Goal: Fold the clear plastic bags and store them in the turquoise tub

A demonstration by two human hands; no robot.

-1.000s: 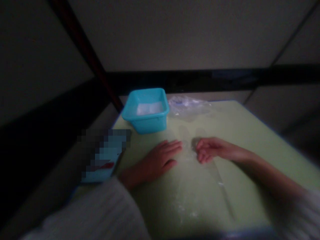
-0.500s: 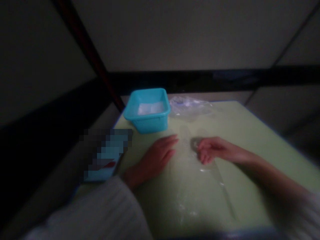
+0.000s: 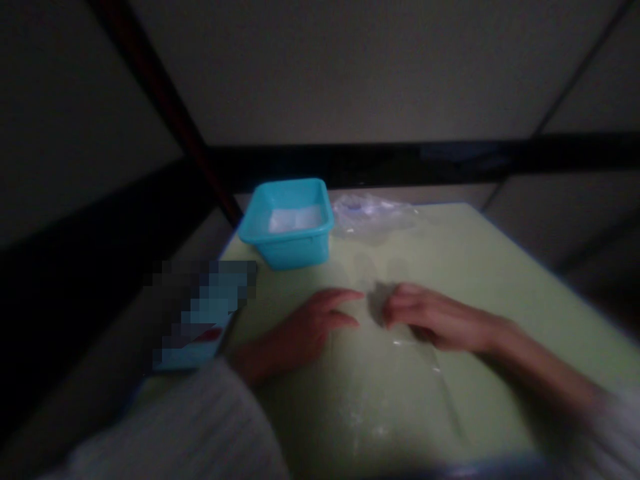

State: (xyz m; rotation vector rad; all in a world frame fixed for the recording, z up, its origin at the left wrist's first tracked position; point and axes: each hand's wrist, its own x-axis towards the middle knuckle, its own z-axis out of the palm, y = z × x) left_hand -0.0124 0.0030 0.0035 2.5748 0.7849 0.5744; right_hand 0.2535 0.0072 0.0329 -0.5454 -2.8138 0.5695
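Note:
A thin, clear plastic bag or sheet (image 3: pixel 385 393) lies flat on the table, showing mostly by its glints and its right edge. My left hand (image 3: pixel 315 327) is over the table at the left of this plastic, thumb and forefinger apart, holding nothing I can see. Across from it, my right hand (image 3: pixel 420 313) is at the plastic's far right part, back of the hand up. Its fingers are curled and pressed together with the tips pointing down; whatever they grip is hidden by blur and shadow.
The yellow-green table (image 3: pixel 480 267) has a blue edge. A turquoise basin (image 3: pixel 295 250) with white sheets (image 3: pixel 295 219) inside stands at the far left. Beside it lies a crumpled clear plastic bag (image 3: pixel 373 217). A partly pixelated light-blue object (image 3: pixel 185 357) rests at the left edge.
My right hand has rolled from showing its curled fingers to back up, moving slightly left. My left hand has come a little nearer, its thumb and forefinger more plainly apart. The view has shifted slightly.

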